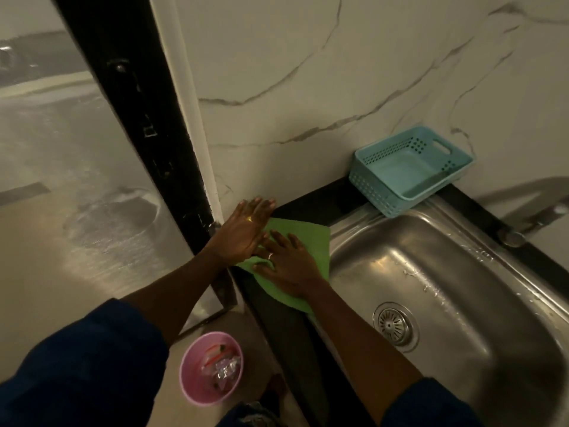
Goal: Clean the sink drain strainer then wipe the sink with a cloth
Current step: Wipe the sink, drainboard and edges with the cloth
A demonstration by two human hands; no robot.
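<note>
Both hands lie flat and open on a green cloth (303, 241), gripping nothing. The right hand (288, 265) presses palm-down on the middle of the cloth with its fingers spread and a ring on one of them. The left hand (243, 231) rests on the cloth's left edge, its fingers straight and close together, reaching past the cloth toward the marble wall (308, 87); it overlaps the fingertips of the right hand. The cloth is spread out on the dark counter (311, 201), its right edge just beside the rim of the steel sink (462, 272).

Right of the hands and nearer the person, the drain strainer (394, 325) sits in the floor of the sink basin, well apart from the cloth. Streaks of water show on the basin wall beyond it. Beyond the hands to the right, a light blue basket (378, 183) stands at the back corner of the sink against the wall. Below the left forearm, on the floor, a pink bin (187, 377) holds some scraps and wrappers. Dark blue sleeves (77, 365) cover both upper arms.
</note>
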